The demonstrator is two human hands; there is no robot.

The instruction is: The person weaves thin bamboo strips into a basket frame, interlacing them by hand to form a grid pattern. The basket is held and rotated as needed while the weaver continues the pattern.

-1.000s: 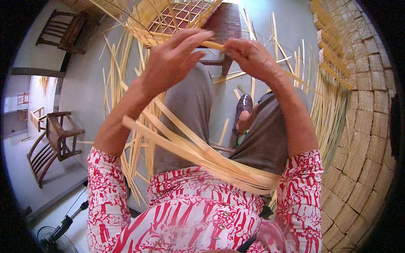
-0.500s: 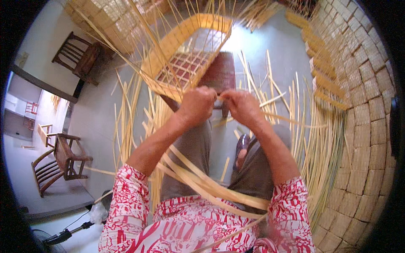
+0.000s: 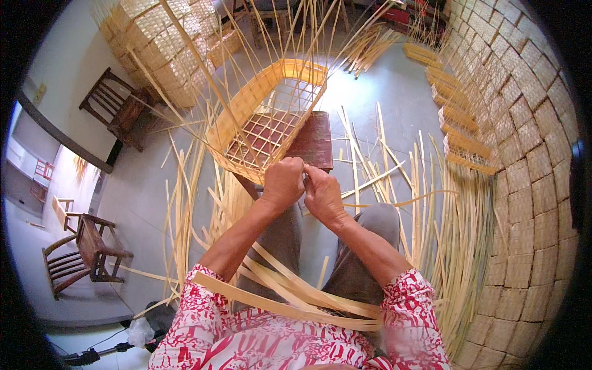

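A half-woven bamboo basket (image 3: 250, 92) tilts on a low red-brown stool (image 3: 316, 140) in front of me, its long upright stakes fanning outward. My left hand (image 3: 285, 185) is closed at the basket's near corner, fingertips pinched. Touching it, my right hand (image 3: 324, 196) is closed as well. From under the right hand a thin bamboo strip (image 3: 416, 200) trails off to the right; its other end is hidden between my fingers. Several wider pale strips (image 3: 308, 299) lie across my lap.
Loose bamboo strips (image 3: 459, 228) cover the floor on both sides. Unfinished baskets (image 3: 468, 148) stand in a row at the right, beside a wall of stacked woven pieces (image 3: 524, 203). Wooden chairs (image 3: 92, 250) are at the left. More woven stacks (image 3: 163, 46) rise behind.
My hands have come together and shifted slightly left, with the gap between them closed. My view has tilted up, so the basket and stool sit lower. One lap strip has swung leftward.
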